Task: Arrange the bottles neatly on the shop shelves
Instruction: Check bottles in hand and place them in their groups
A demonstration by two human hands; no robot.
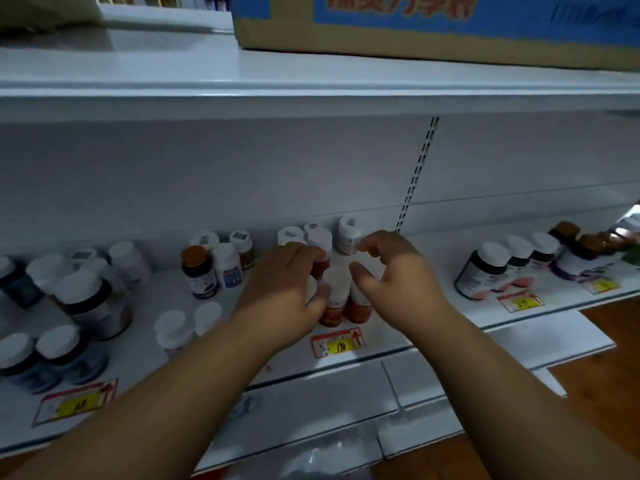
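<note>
now, step: squaring the orange-labelled bottles (337, 299) into a tight row near the shelf (433, 327) front edge, behind the price tag (337, 345).
left hand (287, 289): fingers curled round the cluster's left side.
right hand (388, 271): half open, cupped beside it, holding nothing.
advice: press both sides evenly, labels forward.
contents: bottles capped, insides unseen.

- A brown cardboard box (415, 32) with a blue printed panel sits on the far upper shelf.
- Red-and-yellow price tags (338, 342) lie along the near shelf edge.
- Brown wooden floor (609, 372) at right.
</note>
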